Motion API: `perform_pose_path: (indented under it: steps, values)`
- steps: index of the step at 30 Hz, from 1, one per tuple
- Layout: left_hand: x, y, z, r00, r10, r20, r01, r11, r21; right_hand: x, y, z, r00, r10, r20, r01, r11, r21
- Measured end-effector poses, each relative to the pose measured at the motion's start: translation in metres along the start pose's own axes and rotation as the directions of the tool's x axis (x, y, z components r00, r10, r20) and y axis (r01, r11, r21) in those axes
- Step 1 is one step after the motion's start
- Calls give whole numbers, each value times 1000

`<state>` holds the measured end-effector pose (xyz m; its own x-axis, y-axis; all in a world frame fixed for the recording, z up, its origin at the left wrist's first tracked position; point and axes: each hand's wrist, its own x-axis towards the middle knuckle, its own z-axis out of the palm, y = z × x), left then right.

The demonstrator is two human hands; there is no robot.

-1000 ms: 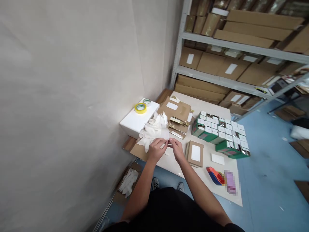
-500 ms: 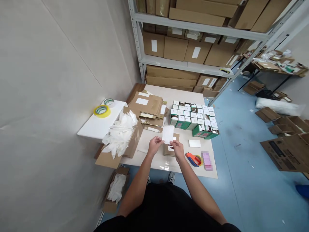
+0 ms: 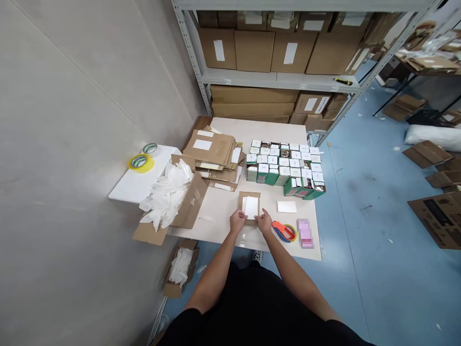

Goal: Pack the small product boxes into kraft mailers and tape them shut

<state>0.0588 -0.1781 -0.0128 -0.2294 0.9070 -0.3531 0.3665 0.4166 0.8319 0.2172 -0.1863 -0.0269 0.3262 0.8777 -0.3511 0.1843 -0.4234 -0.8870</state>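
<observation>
A white label (image 3: 251,207) lies over a small flat cardboard piece (image 3: 256,194) near the front of the table, with a second white patch showing at its left edge. My left hand (image 3: 237,221) pinches the label's lower left corner. At the lower right corner, my right hand (image 3: 264,221) grips the label with the thumb side, its index finger raised. Just right of that hand lie an orange and blue tape dispenser (image 3: 283,231) and a blurred pink item (image 3: 305,234). A stack of white labels (image 3: 286,206) rests behind them.
Small green and white boxes (image 3: 284,163) stand in rows at the back right. Flattened cardboard (image 3: 212,149) is piled at the back left. An open carton (image 3: 192,202) holds white paper; tape rolls (image 3: 141,163) sit on a white side surface (image 3: 120,187). Shelving (image 3: 252,77) stands behind.
Both hands have lowered the white label from above the table onto the cardboard piece. The right index finger has lifted away. The camera view has shifted.
</observation>
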Motion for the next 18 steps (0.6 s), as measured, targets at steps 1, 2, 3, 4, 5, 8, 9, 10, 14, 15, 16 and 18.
perform_pose_path:
  steps: [1, 2, 3, 4, 5, 8, 9, 10, 14, 15, 16, 18]
  values:
    - [-1, -4, 6, 1000, -6, 5, 6, 1000, 24, 1, 7, -3, 1000, 7, -1, -7, 1000, -29]
    - [-2, -8, 10, 1000, -13, 7, 12, 999, 47, 3, 13, -5, 1000, 10, 6, -10, 999, -51]
    - [-4, -11, 14, 1000, -19, 6, 19, 997, 69, 4, 19, -6, 1000, 11, 14, -10, 998, -68]
    - [-5, -14, 18, 1000, -26, 3, 26, 995, 92, 4, 24, -7, 1000, 12, 19, -10, 997, -79]
    - [-6, -17, 21, 999, -34, -3, 34, 993, 113, 5, 28, -7, 1000, 12, 20, -11, 996, -89]
    - [-7, -24, 27, 999, -48, -12, 50, 986, 158, 6, 37, -5, 1000, 23, 19, -21, 993, -116]
    - [-7, -26, 29, 999, -50, -15, 52, 984, 169, 6, 39, -4, 999, 28, 21, -25, 992, -126]
    - [-7, -27, 30, 999, -51, -19, 54, 982, 181, 6, 41, -2, 999, 34, 23, -30, 990, -139]
    - [-6, -33, 34, 998, -53, -36, 60, 974, 219, 8, 46, 2, 999, 45, 30, -37, 976, -214]
    - [-6, -33, 34, 998, -52, -38, 59, 973, 223, 8, 47, 2, 999, 43, 29, -36, 973, -227]
    - [-6, -34, 34, 998, -51, -41, 59, 972, 227, 8, 48, 3, 999, 44, 31, -36, 971, -235]
    - [-6, -35, 35, 998, -48, -48, 57, 971, 233, 8, 48, 4, 998, 46, 36, -37, 970, -239]
